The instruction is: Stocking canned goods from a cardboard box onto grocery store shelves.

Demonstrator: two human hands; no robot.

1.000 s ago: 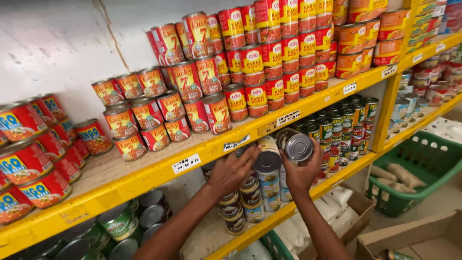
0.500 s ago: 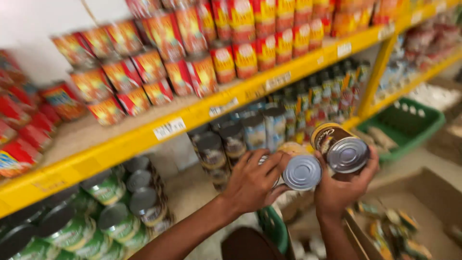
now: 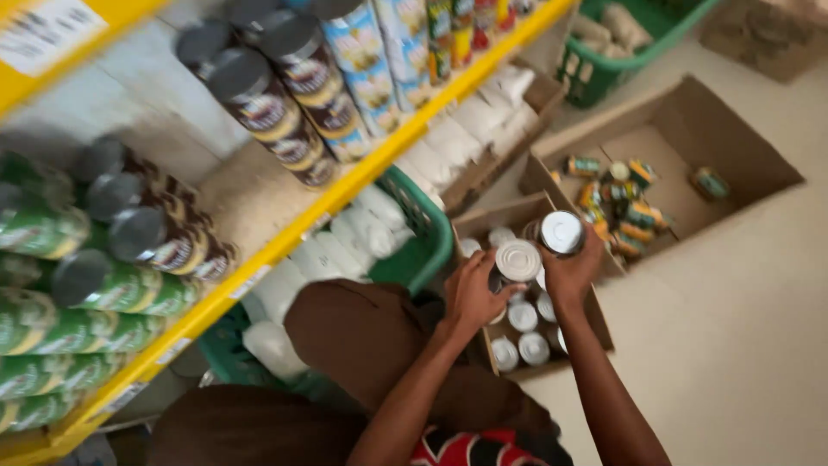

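Two tins with plain silver lids sit above a small cardboard box point(image 3: 595, 319) of like tins. The left hand point(image 3: 473, 293) is wrapped around one tin point(image 3: 518, 260); the right hand point(image 3: 569, 272) is clamped on the other point(image 3: 561, 232). Beside them lies a larger box point(image 3: 690, 129) with coloured cans; a yellow shelf point(image 3: 285, 246) of cans stands left.

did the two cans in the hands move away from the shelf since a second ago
Yes. The two cans have come down from the yellow shelf edge and now sit over the cardboard box of cans on the floor.
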